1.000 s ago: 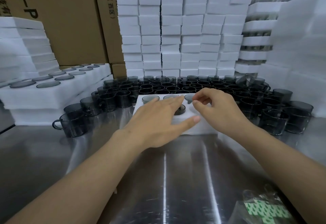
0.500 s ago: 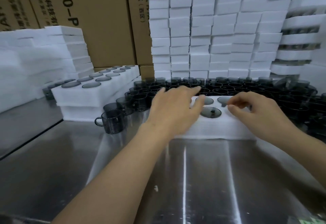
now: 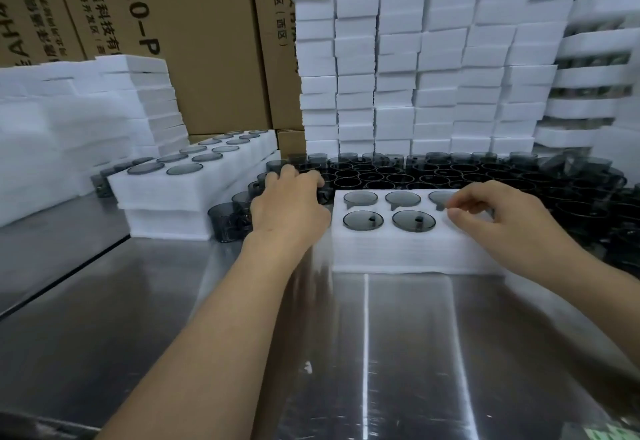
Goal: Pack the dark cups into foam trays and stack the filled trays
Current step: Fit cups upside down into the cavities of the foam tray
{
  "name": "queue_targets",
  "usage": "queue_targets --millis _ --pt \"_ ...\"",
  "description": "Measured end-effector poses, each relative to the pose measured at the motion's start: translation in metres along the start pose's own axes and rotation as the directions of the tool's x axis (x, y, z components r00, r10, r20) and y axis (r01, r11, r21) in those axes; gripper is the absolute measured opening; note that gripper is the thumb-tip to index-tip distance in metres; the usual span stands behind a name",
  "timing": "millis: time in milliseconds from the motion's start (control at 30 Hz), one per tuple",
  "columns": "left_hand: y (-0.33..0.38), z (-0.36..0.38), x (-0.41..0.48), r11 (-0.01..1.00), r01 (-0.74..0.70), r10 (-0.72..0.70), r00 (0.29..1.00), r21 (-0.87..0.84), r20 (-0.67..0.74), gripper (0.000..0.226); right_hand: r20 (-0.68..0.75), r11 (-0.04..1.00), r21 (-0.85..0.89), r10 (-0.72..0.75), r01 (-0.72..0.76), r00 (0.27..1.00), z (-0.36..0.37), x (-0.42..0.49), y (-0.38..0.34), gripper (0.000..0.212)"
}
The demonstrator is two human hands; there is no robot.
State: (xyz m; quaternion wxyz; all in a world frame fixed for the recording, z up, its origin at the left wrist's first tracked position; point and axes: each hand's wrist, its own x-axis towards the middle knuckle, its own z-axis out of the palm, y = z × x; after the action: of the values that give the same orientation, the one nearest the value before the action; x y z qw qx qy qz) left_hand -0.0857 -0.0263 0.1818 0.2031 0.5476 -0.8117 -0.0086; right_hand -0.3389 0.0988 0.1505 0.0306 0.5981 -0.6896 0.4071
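Head view: the left hand (image 3: 287, 204) is swinging off the foam tray (image 3: 408, 252) and landing on the loose dark cups (image 3: 381, 176) just left of it. Its fingers are curling over one, gripping or only touching, I cannot tell. The right hand (image 3: 498, 211) is staying put, pinching the handle of the far-right cup (image 3: 441, 197) in its pocket. Five pockets are showing cups; the near-right one is hiding under that hand. Another cup is likely coming, with the filled stack (image 3: 166, 190) waiting far left.
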Motion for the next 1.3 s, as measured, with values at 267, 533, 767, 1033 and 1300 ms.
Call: queue_targets --millis 267,533,767,1033,1300 --pt "-0.010 0.005 0.006 0.997 0.063 -0.053 0.982 -0.048 0.182 0.044 0.013 1.000 -0.002 0.001 0.000 1.000 0.000 0.002 0.000 0.007" --pt "0.016 0.009 0.002 0.886 -0.304 0.082 0.847 -0.351 -0.526 0.041 -0.040 0.999 -0.016 -0.044 0.044 0.998 0.004 0.000 -0.001 0.013" --pt "0.064 0.024 -0.029 0.637 -0.729 0.557 0.660 -0.252 -0.504 0.053 -0.070 0.958 0.134 -0.247 0.254 0.967 0.011 -0.003 -0.010 0.069" --pt "0.073 0.025 -0.034 0.555 -0.756 0.467 0.627 -0.345 -0.623 0.070 -0.166 0.932 0.238 -0.239 0.274 0.957 0.013 -0.003 -0.015 0.071" --pt "0.083 0.028 -0.041 0.438 -0.526 0.231 0.849 -0.729 -0.474 0.061 -0.277 0.859 0.431 -0.167 0.278 0.946 0.013 -0.006 -0.021 0.067"
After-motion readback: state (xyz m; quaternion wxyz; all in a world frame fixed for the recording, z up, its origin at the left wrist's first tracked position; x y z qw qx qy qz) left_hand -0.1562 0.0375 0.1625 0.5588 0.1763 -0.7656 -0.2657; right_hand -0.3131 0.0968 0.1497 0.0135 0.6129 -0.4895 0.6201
